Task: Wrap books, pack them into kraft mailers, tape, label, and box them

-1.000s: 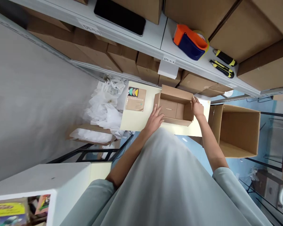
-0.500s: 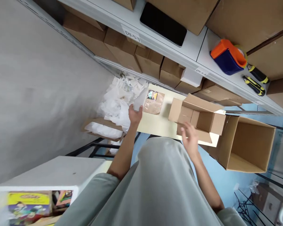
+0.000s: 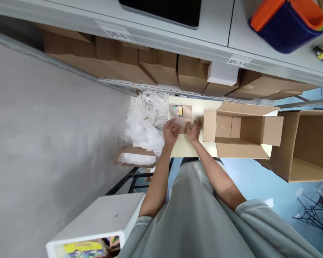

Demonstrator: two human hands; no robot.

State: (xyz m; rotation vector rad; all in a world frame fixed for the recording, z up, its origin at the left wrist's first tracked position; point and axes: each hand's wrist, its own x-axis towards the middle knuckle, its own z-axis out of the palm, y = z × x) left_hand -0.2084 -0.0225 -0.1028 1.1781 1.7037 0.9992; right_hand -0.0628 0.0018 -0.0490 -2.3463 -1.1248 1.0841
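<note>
A flat brown packet [image 3: 187,111] with a colourful picture lies on the cream table [image 3: 199,104]. My left hand [image 3: 171,132] is closed on a thin translucent plastic sheet [image 3: 177,121] that lies partly over the packet's left side. At the packet's lower right edge is my right hand [image 3: 193,131], its fingers bent near the sheet; whether they pinch anything is too small to tell. An open cardboard box [image 3: 228,127] with its flaps spread stands right of my hands. White plastic bags [image 3: 148,125] are heaped to the left.
Above the table runs a grey shelf [image 3: 150,21] with a black phone [image 3: 167,9] and a blue and orange tape dispenser [image 3: 288,25]. Cardboard boxes [image 3: 157,64] line the level below. A large open carton [image 3: 290,143] stands at the right, a white cabinet [image 3: 97,215] at the lower left.
My right hand has moved left from the open box to the packet. My left hand has brought the translucent sheet over the packet. The camera view has turned and shifted.
</note>
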